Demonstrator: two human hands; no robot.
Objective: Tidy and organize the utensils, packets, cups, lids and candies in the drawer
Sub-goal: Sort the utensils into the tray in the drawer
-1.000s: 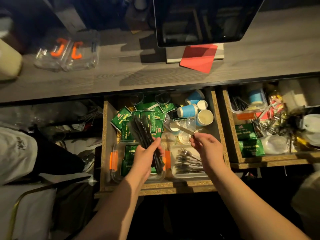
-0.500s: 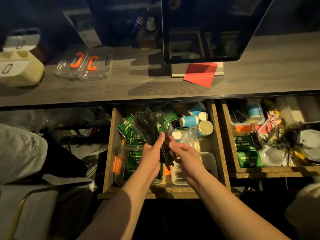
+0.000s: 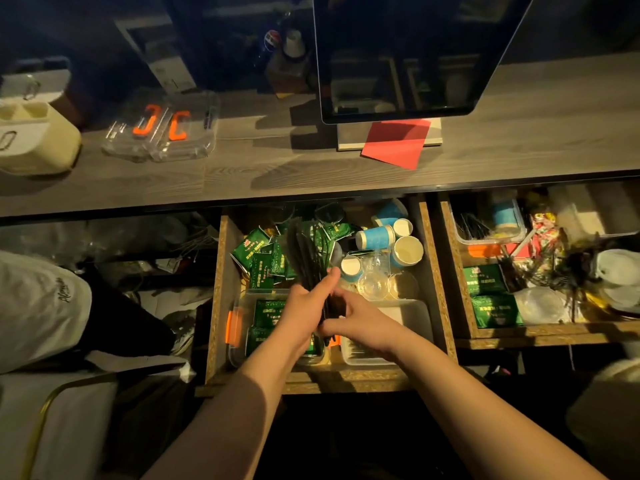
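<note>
Your left hand (image 3: 304, 311) grips the bundle of black plastic utensils (image 3: 306, 254) | your right hand (image 3: 360, 320) pinches its lower end | bundle held above the open chipboard drawer (image 3: 216, 289), over green packets (image 3: 263, 258).

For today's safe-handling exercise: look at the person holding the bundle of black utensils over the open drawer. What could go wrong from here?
1. The black utensils fan out above the left hand; with the right hand at their lower ends, the grip may be loose, so some could slip into the green packets.
2. The blue cups lie close beside the bundle; a swing might knock them.
3. Dim light could hide small items.
</note>
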